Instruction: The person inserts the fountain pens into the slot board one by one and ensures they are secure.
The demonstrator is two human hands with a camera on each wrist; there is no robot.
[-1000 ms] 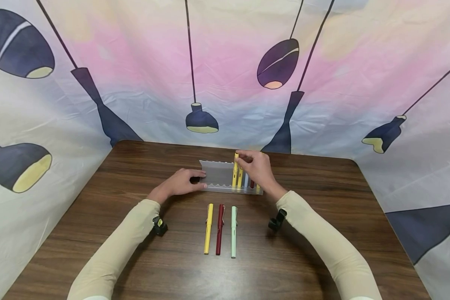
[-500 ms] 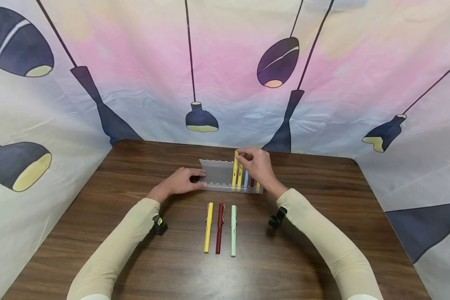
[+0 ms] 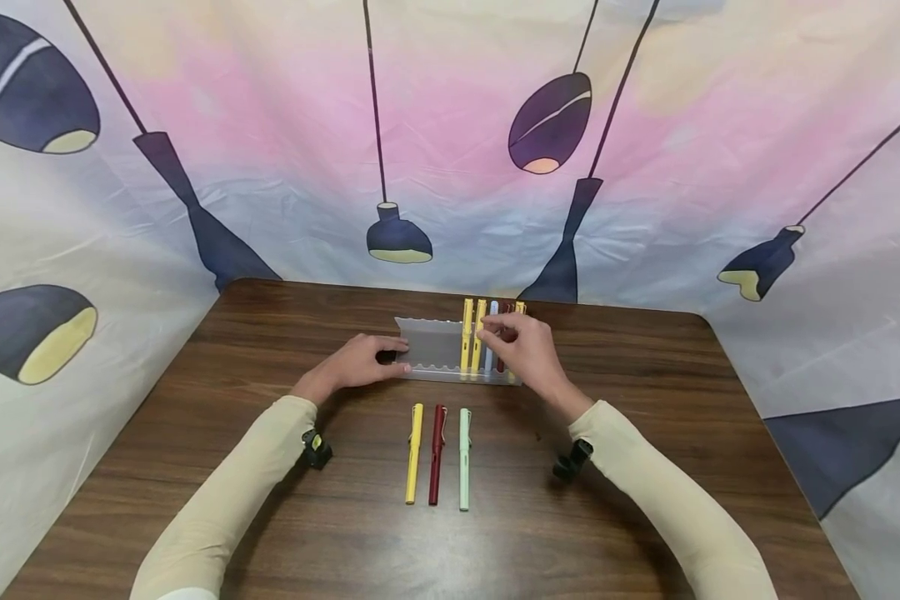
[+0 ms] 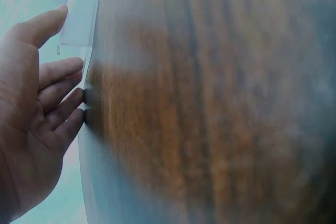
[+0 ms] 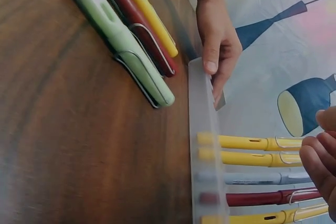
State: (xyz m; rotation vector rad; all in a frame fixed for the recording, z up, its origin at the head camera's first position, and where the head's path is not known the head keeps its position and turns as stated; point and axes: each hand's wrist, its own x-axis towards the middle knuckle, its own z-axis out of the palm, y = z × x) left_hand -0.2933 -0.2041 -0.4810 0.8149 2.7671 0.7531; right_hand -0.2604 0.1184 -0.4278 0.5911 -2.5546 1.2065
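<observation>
A translucent pen rack (image 3: 431, 346) stands at the far middle of the wooden table (image 3: 645, 417). Several pens stand in its right half: two yellow ones (image 3: 467, 333), a light blue one (image 3: 492, 321), a dark red one and a yellow one (image 3: 520, 310). My right hand (image 3: 521, 350) hovers just in front of them with loosely curled fingers (image 5: 321, 156) and holds nothing. My left hand (image 3: 360, 362) rests with straight fingers (image 4: 58, 98) against the rack's left end (image 4: 84, 19).
A yellow pen (image 3: 415, 454), a dark red pen (image 3: 437, 454) and a light green pen (image 3: 464, 458) lie side by side on the table in front of the rack. A printed cloth backdrop (image 3: 450, 125) hangs round the table's far and side edges.
My right hand has let go of the top of the leftmost yellow pen and drawn back down and to the right. That pen now stands in the rack. The left hand has stayed put.
</observation>
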